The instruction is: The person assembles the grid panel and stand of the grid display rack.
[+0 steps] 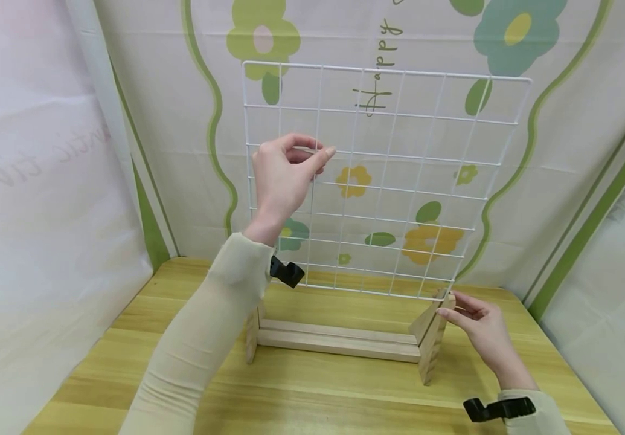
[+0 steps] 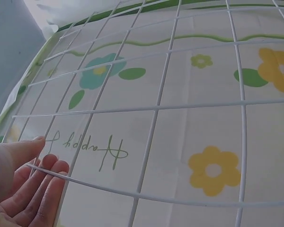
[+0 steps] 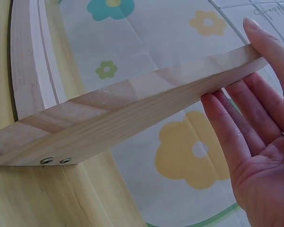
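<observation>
A white wire grid panel (image 1: 380, 188) stands upright and slightly tilted above a wooden stand (image 1: 339, 344). My left hand (image 1: 286, 175) holds the grid at its left part, thumb in front of the wires and fingers reaching through them, as the left wrist view shows on the thumb and fingers (image 2: 26, 189). At the stand's right end board (image 3: 132, 104), my right hand (image 1: 480, 326) grips the upper end between thumb and fingers. The grid's lower right corner is beside the top of that board. Its bottom wire lies above the stand's crossbars.
The stand sits on a wood-grain table (image 1: 312, 399). Behind it hangs a white cloth (image 1: 508, 241) printed with flowers and lettering. More cloth walls rise at the left and right. Two screw heads (image 3: 47, 161) show low on the end board.
</observation>
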